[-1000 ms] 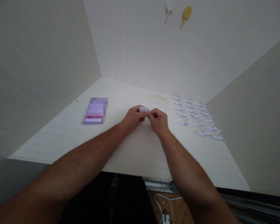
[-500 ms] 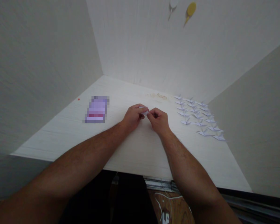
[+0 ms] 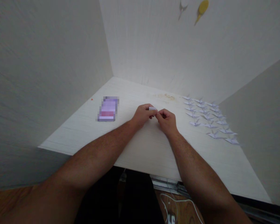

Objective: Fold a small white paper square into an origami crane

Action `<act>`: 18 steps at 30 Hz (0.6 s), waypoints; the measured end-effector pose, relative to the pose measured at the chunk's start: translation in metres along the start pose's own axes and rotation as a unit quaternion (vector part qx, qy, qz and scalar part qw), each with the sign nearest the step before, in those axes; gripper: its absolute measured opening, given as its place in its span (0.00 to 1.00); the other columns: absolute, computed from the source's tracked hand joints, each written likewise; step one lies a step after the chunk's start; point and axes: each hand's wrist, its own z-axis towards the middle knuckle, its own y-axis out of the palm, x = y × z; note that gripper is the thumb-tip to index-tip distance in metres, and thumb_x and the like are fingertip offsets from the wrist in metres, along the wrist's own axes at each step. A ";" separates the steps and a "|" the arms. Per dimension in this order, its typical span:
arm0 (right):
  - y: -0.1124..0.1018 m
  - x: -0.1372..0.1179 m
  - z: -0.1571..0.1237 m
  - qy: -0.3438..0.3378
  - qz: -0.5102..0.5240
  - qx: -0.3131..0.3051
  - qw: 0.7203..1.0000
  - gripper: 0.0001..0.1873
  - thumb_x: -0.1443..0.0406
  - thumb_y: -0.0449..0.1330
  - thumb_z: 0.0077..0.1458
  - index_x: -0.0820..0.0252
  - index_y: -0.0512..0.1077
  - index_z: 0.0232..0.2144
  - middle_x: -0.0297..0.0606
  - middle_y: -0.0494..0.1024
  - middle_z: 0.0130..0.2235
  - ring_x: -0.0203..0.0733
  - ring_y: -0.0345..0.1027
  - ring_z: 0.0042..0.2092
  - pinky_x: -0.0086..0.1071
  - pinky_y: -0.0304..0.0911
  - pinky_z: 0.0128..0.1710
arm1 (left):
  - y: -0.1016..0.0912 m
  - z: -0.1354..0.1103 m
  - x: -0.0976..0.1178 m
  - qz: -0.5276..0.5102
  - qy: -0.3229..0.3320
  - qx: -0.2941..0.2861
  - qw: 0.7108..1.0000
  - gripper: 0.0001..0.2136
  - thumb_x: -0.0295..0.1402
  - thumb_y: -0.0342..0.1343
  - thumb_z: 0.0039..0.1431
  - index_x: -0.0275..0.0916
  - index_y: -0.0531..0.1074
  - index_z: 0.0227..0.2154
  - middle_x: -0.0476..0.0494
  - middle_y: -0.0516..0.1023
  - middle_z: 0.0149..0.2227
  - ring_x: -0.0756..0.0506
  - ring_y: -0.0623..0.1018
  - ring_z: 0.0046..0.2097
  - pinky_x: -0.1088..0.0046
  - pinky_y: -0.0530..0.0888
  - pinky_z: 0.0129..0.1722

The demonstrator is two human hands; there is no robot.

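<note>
Head view gives me a small white paper [image 3: 152, 108] between the two hands, over the middle of the white table [image 3: 140, 152]. The left hand [image 3: 142, 115] grasps it between thumb and fingers; the right hand [image 3: 168, 121] appears to pinch its right-hand end with thumb and forefinger, though the fingertips hide most of that end. I judge the piece almost weightless, thin and bendable, a little stiffer along any fold, and easy to crease or tear; I would take it by the edges with light fingertip pressure, and expect little slipping. To the right, folded paper birds [image 3: 207, 117] stand in rows directly on the table, in no container that I can see. Well apart to the left lies a purple item [image 3: 108, 109], too pixelated for me to tell whether it holds anything.
</note>
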 end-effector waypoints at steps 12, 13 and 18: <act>-0.004 0.003 0.007 -0.003 -0.012 -0.040 0.999 0.16 0.56 0.61 0.50 0.58 0.65 0.19 0.27 0.60 0.18 0.32 0.50 0.23 0.29 0.46 0.23 | 0.001 -0.001 0.000 0.025 0.010 0.033 0.999 0.06 0.30 0.64 0.43 0.36 0.72 0.21 0.52 0.69 0.18 0.54 0.66 0.21 0.76 0.62 0.23; -0.003 0.004 0.008 -0.002 -0.021 -0.040 0.999 0.16 0.56 0.61 0.50 0.58 0.65 0.18 0.27 0.60 0.18 0.32 0.50 0.23 0.29 0.46 0.23 | 0.001 -0.001 0.001 0.031 0.009 0.038 0.999 0.06 0.30 0.64 0.43 0.36 0.72 0.21 0.52 0.69 0.18 0.54 0.66 0.21 0.76 0.62 0.22; 0.000 0.009 0.011 -0.015 -0.073 -0.069 0.995 0.18 0.55 0.57 0.54 0.58 0.66 0.18 0.29 0.62 0.18 0.33 0.53 0.24 0.30 0.47 0.24 | -0.001 0.002 0.003 0.057 -0.005 0.053 0.997 0.05 0.29 0.63 0.43 0.36 0.71 0.20 0.52 0.69 0.17 0.54 0.65 0.20 0.76 0.61 0.22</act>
